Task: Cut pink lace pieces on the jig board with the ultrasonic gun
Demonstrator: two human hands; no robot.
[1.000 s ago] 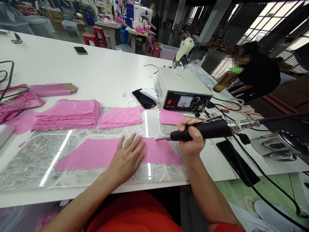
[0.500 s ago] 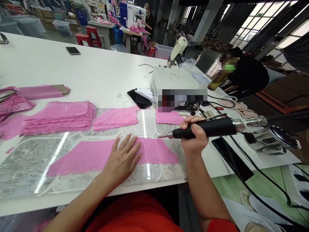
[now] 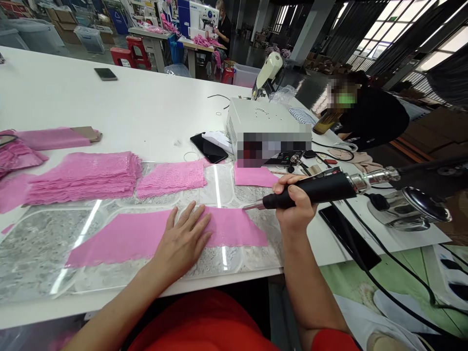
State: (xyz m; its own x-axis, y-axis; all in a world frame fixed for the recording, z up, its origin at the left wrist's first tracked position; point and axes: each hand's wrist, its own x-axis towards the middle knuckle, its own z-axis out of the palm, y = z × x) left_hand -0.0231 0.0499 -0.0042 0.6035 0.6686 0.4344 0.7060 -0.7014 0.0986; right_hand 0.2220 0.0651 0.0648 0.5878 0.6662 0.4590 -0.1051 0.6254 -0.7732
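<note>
A pink fabric panel [image 3: 127, 234] lies flat on a clear patterned mat [image 3: 32, 253]. Spread over its middle, my left hand [image 3: 183, 239] presses down with the fingers apart. My right hand [image 3: 296, 202] is wrapped round a black corded handheld tool [image 3: 321, 187]. The slim metal tip of this tool points left at the panel's upper right edge; whether it touches the fabric I cannot tell. Beyond the panel sit a thick stack of pink lace-like pieces [image 3: 84, 178], a smaller pink pile [image 3: 171, 179] and a plain pink piece [image 3: 254, 176].
A pale equipment box [image 3: 266, 114] stands behind the right hand, with a phone [image 3: 208, 147] beside it. A dark phone-like slab [image 3: 349, 236], black cables [image 3: 395, 263] and a shiny metal pot-like object [image 3: 409, 209] are at right. One person [image 3: 376, 112] bends nearby; another [image 3: 223, 31] sits at a sewing machine.
The tool's tip has moved slightly right and down, to the panel's upper right edge. My left hand stays spread on the fabric. The whole view has shifted a little.
</note>
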